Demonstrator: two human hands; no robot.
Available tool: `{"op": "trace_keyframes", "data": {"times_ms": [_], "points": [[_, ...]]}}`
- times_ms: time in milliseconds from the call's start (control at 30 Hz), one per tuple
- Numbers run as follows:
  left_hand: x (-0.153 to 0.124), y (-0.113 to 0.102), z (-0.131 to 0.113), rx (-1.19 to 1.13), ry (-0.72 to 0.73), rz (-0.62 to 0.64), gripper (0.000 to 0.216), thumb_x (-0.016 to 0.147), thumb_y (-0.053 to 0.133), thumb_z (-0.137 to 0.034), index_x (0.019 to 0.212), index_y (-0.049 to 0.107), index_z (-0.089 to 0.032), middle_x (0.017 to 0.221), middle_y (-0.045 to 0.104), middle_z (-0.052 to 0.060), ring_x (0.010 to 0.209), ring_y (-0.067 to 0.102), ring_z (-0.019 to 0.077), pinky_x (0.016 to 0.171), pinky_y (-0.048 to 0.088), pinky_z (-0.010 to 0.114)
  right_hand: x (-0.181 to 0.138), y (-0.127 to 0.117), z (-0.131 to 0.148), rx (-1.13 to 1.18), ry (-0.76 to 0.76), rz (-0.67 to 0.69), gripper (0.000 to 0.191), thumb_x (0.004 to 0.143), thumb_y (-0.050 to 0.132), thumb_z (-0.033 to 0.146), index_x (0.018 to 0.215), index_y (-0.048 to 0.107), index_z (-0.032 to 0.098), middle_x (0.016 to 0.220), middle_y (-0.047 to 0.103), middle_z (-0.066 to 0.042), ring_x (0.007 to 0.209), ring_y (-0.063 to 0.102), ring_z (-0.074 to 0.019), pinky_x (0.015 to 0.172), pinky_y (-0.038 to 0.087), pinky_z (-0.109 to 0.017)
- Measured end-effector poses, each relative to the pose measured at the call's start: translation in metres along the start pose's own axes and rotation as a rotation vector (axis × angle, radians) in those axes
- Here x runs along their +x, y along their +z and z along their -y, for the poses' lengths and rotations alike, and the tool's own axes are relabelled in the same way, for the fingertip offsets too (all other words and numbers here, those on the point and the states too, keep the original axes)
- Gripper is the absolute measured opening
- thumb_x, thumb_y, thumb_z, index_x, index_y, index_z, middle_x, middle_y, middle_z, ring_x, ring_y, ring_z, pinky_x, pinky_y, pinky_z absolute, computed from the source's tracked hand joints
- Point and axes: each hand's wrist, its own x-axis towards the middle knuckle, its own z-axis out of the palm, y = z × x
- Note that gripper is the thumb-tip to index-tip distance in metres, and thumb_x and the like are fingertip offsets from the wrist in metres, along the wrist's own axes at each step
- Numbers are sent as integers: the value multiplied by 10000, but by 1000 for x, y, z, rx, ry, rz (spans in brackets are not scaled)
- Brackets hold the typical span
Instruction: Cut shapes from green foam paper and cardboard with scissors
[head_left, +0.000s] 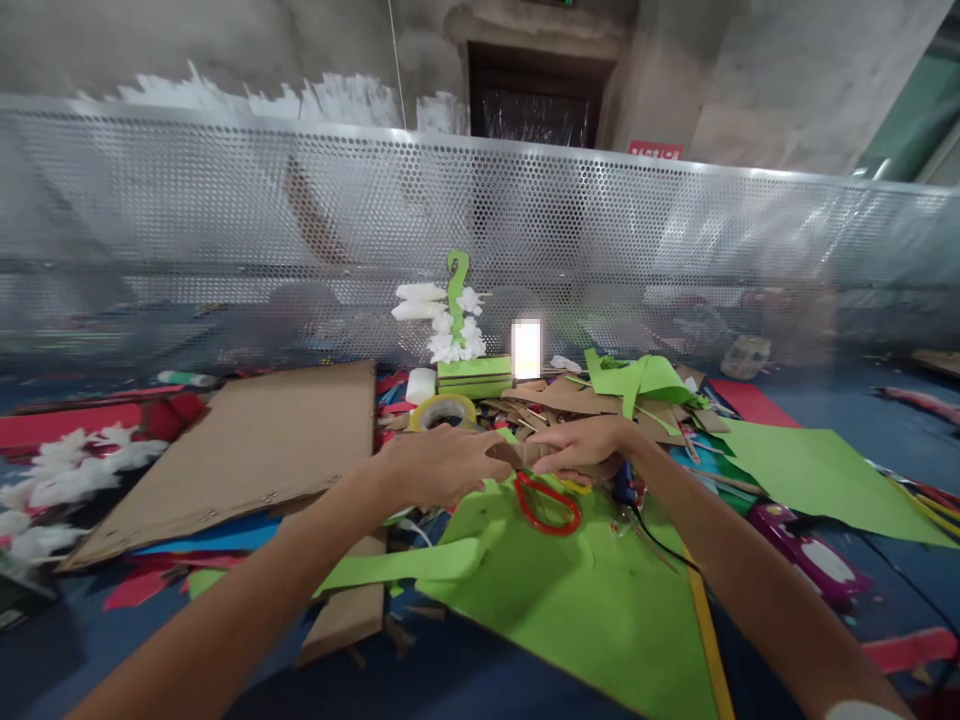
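My left hand (439, 465) and my right hand (581, 447) meet over the middle of the table, both closed on a small brown cardboard piece (525, 453) held between them. Just below the hands lie red-handled scissors (547, 503) on a large green paper sheet (592, 600). A long green paper strip (409, 565) runs off to the left under my left wrist. A roll of yellow tape (444, 410) sits just behind my left hand.
A big cardboard sheet (247, 450) lies left. Behind the hands stand a green-and-white paper model (457, 335) and a bright lit screen (526, 349). Green paper (817, 470), cardboard scraps and a purple tool (806, 555) lie right. A perforated metal barrier (675, 230) closes off the back.
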Motion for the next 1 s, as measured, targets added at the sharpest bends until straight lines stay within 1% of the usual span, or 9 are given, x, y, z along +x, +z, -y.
{"op": "trace_keyframes", "data": {"times_ms": [67,167,300,400,600,733,900,967,1000], "points": [[0,0,1,-5,3,-7,257,1019,544,-159,1186,704,-270,1183,680,82,734,615,162,679,427,289,1,0,-1,70,12,40,530,1076,515,580,1393,489,155,640,624,22,540,607,-167,588,498,-295],[1,-3,0,-26,11,-9,253,1024,527,-145,1151,710,-265,1158,690,65,736,612,165,682,413,293,3,-1,-2,100,14,43,546,1073,530,578,1430,463,171,673,639,20,558,622,-167,592,490,-294],[1,-8,-1,-37,9,13,209,1007,553,-147,1095,713,-249,1141,706,60,783,635,182,663,396,304,5,0,0,102,14,25,490,1049,558,608,1292,554,182,692,642,17,561,600,-151,612,478,-289],[1,-9,0,-49,10,34,202,997,558,-139,1082,707,-245,1127,713,57,814,642,187,674,399,301,5,1,4,108,40,22,496,1031,567,635,1219,580,177,695,637,4,577,589,-156,623,476,-300],[-2,-5,4,-124,38,14,226,986,539,-139,1070,717,-250,1114,714,64,820,646,205,710,441,329,4,3,14,194,49,49,424,1053,508,635,1073,516,211,726,573,22,565,569,-146,591,471,-306],[-3,-2,5,-114,25,10,242,987,551,-153,1120,718,-268,1118,714,60,833,658,213,756,465,341,4,4,15,144,49,51,377,1077,477,588,1048,508,213,704,568,26,560,562,-148,602,469,-314],[2,0,3,36,-1,72,280,974,579,-125,1186,705,-257,1210,709,97,797,677,198,702,469,308,1,1,11,91,54,10,389,1067,484,601,1062,523,214,734,587,5,615,579,-163,632,492,-322],[6,3,2,86,-41,86,326,983,566,-118,1236,703,-270,1331,683,121,778,689,188,706,489,307,-2,-1,8,29,75,-42,424,1063,472,626,1107,560,215,774,615,-15,675,602,-181,666,501,-327],[7,5,1,94,-58,76,339,991,561,-123,1257,702,-280,1412,651,131,801,703,191,730,509,317,-4,-3,7,-26,84,-76,445,1059,468,640,1125,587,217,808,637,-30,717,619,-193,688,504,-330]]}}
